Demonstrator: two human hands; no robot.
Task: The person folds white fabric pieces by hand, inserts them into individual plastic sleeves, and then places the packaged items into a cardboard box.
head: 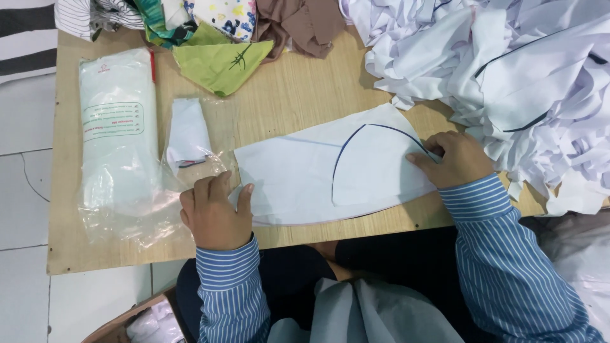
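Centrally in the frame, a white fabric piece (298,181) with a thin dark curved line lies flat on the wooden table (298,101). The left hand (215,213), at lower left of centre, rests palm down on the piece's left end, fingers loosely curled and close together, thumb pressing the cloth; it pins rather than pinches. The right hand (454,159), at right of centre, sits on the piece's right end, where the dark line runs out; its fingers are bent and bunched on the edge of the cloth, though whether they actually pinch it cannot be told. Both forearms wear blue striped sleeves (232,286).

Just left of the left hand lies crumpled clear plastic wrap (127,203). A long sealed white packet (117,114) lies on it at left of frame, and a smaller folded white bundle (187,130) in plastic lies beside that packet. A large heap of white fabric pieces (508,70) fills the upper right. A green scrap (222,63), patterned scraps (222,16) and brown cloth (305,22) lie along the top edge.
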